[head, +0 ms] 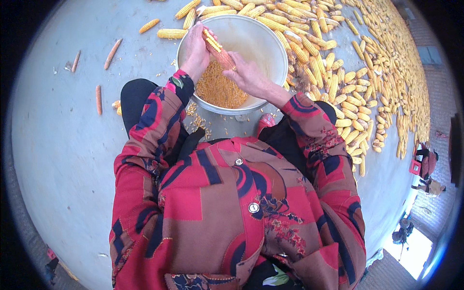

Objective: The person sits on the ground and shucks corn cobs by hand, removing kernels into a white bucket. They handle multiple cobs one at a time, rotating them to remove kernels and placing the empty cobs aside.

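Observation:
My left hand (197, 49) grips the upper end of a corn cob (219, 53) above a wide metal basin (270, 43). Much of the cob is bare and reddish, with rows of yellow kernels left along its upper side. At the cob's lower end, my right hand (249, 75) holds it with thumb and fingers. Loose kernels (219, 87) cover the bottom of the basin, which stands on the floor between my knees.
Full ears of corn (311, 40) lie heaped behind and to the right of the basin, spreading far along the right. Stripped cobs (113, 54) lie on the concrete floor (65, 145) at left. Scattered kernels (199, 123) lie before the basin. People (427, 163) are at the far right.

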### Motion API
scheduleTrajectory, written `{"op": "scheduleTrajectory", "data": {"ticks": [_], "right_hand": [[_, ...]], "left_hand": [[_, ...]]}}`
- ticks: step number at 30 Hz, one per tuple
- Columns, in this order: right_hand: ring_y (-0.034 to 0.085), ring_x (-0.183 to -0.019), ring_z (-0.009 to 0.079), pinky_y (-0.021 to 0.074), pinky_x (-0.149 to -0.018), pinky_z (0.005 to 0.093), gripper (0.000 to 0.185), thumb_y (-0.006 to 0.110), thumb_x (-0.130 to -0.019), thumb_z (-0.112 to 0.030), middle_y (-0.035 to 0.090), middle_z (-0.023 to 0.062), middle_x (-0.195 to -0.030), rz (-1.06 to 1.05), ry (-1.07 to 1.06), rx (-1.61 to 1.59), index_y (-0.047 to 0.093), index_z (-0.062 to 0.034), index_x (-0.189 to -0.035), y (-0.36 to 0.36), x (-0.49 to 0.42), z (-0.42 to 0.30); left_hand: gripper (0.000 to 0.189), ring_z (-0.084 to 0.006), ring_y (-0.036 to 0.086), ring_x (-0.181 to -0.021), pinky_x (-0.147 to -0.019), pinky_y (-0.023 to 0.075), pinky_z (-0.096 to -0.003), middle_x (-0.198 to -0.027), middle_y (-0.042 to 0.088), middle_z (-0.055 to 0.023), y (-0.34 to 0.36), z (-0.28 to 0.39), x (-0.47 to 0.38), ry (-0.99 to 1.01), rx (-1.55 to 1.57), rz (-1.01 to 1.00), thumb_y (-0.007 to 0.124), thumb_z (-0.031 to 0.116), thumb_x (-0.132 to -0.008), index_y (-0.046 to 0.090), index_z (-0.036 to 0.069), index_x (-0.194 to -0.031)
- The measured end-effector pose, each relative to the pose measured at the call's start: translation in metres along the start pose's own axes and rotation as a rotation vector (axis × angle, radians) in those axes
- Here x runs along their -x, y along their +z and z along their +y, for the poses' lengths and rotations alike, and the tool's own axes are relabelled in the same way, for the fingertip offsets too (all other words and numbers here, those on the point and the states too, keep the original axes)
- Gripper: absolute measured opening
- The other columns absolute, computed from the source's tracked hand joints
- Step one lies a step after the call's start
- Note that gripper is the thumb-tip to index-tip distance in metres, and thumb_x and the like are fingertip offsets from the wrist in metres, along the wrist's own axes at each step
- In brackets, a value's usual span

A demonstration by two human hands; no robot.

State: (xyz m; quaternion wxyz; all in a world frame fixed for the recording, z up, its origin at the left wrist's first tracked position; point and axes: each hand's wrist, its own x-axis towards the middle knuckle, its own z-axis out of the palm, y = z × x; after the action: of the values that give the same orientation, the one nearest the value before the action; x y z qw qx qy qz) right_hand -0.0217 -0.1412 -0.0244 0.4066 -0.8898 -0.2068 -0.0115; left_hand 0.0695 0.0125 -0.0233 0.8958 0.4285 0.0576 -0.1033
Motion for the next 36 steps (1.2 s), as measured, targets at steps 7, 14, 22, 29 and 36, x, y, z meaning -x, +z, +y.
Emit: {"op": "scheduleTrajectory", "data": {"ticks": [7,14,22,29,36], "right_hand": [[0.063,-0.07,0.0329,0.0498,-0.062,0.0397,0.032,0.053,-0.093,-0.03,0.062,0.0181,-0.078,0.043,0.049,-0.081,0.057,-0.0002,-0.105,-0.007,-0.004,-0.009],[0.058,-0.06,0.007,0.0461,-0.053,0.0204,0.033,0.056,-0.093,-0.03,0.061,0.0024,-0.075,-0.245,0.362,-0.825,0.057,-0.0046,-0.115,-0.029,-0.009,-0.002],[0.059,-0.06,0.0077,0.0466,-0.055,0.021,0.033,0.054,-0.094,-0.029,0.061,0.0006,-0.075,-0.222,0.265,-0.776,0.056,-0.0035,-0.116,-0.018,0.0,-0.004],[0.059,-0.081,0.0071,0.0472,-0.075,0.0224,0.028,0.048,-0.098,-0.028,0.064,0.0,-0.091,-0.124,0.339,-0.776,0.06,-0.0047,-0.108,-0.006,-0.007,0.016],[0.06,-0.075,0.0118,0.0489,-0.069,0.026,0.037,0.051,-0.096,-0.031,0.06,0.0044,-0.094,-0.289,0.268,-0.841,0.045,-0.0043,-0.121,-0.016,-0.008,0.001]], "left_hand": [[0.023,-0.0184,0.052,-0.075,-0.072,0.0468,-0.0324,-0.079,0.05,-0.0065,-0.002,0.0,-0.003,-0.01,0.058,-0.091,0.042,0.026,-0.098,0.046,0.005,-0.09],[0.024,-0.0182,0.051,-0.071,-0.068,0.0464,-0.0296,-0.076,0.05,-0.0074,-0.003,0.004,-0.006,-0.071,0.217,-0.22,0.043,0.025,-0.098,0.045,0.003,-0.088],[0.023,-0.0147,0.049,-0.07,-0.065,0.0453,-0.0269,-0.077,0.048,-0.0051,0.001,0.009,0.0,-0.053,0.192,-0.227,0.043,0.027,-0.097,0.045,0.005,-0.09],[0.024,-0.0137,0.051,-0.065,-0.06,0.0451,-0.025,-0.072,0.051,-0.0045,0.01,-0.004,0.008,-0.008,0.117,-0.31,0.043,0.027,-0.097,0.048,0.006,-0.089],[0.03,-0.0137,0.051,-0.068,-0.065,0.0467,-0.0268,-0.076,0.053,-0.0056,0.009,-0.008,0.005,-0.057,0.139,-0.346,0.04,0.034,-0.099,0.049,0.006,-0.095]]}}
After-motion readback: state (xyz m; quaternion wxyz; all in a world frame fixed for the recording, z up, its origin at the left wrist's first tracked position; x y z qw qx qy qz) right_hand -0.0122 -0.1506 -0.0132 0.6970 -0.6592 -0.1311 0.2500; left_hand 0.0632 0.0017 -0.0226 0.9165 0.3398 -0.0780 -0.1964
